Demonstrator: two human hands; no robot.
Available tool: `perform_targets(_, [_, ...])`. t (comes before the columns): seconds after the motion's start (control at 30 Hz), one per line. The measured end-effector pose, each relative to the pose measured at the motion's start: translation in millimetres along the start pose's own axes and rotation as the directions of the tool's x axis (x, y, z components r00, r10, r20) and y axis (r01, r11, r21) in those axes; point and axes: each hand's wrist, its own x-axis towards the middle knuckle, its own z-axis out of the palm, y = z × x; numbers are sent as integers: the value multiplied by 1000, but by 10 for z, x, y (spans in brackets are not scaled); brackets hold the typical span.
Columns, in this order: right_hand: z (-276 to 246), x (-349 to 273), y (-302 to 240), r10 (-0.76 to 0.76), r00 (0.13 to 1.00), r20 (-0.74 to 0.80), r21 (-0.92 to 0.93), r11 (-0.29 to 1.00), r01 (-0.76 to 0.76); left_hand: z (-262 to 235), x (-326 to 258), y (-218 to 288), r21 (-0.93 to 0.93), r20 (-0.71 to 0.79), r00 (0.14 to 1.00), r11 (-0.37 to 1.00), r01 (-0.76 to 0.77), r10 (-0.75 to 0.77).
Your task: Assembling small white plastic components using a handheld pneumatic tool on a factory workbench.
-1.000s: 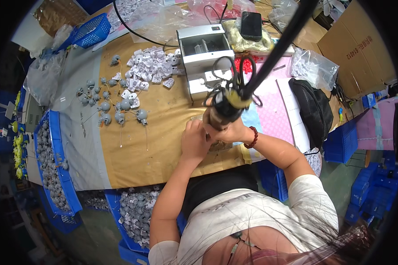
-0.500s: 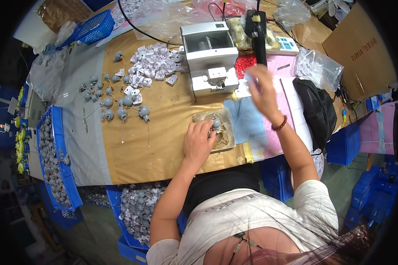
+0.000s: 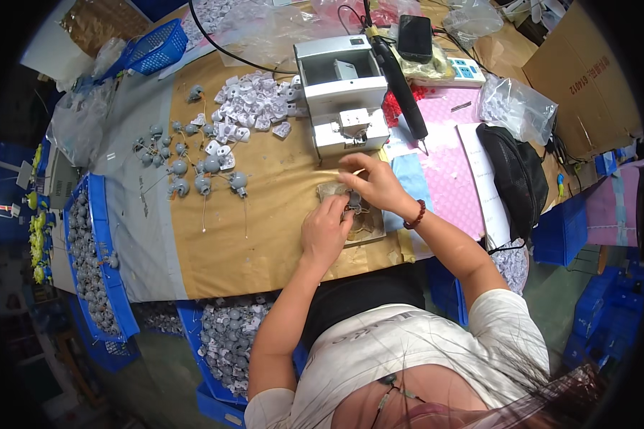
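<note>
A square tan block (image 3: 368, 232) lies near the table's front edge, bearing a small grey ball-shaped part with thin wires (image 3: 355, 203). My left hand (image 3: 325, 230) has its fingertips closed on that part and rests against the block's left side. Just above the part hovers my right hand (image 3: 381, 187), its thumb and index finger bent and apart, with nothing visible between them. Beyond it, a black electric screwdriver (image 3: 404, 96) hangs tilted, its tip pointing down toward the right. The white screw feeder (image 3: 347, 96) stands behind the block. Fingers partly hide the grey part.
Several wired grey balls (image 3: 202, 184) lie at left, near a pile of white plastic pieces (image 3: 254, 104). A phone (image 3: 415, 38), red pieces (image 3: 392, 109) and black pouch (image 3: 511, 175) lie farther right. Blue bins (image 3: 114, 264) of grey parts flank the table.
My right hand has come down and left, from beneath the screwdriver to the block. The screwdriver has swung from upright to a slant, uncovering the phone. My left hand stays on the grey part.
</note>
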Motion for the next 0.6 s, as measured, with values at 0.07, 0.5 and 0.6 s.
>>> perform_targets(0.07, [-82, -58, 102, -15, 997, 82, -96, 995, 22, -8, 4, 15, -8, -3, 1000, 1000, 5, -5])
perform_targets(0.5, [261, 47, 143, 207, 960, -189, 229, 960, -162, -24, 64, 23, -48, 6, 1000, 999, 17, -17])
perform_targets(0.6, [254, 133, 123, 298, 944, -141, 371, 900, -229, -10, 56, 10, -46, -2, 1000, 999, -29, 29])
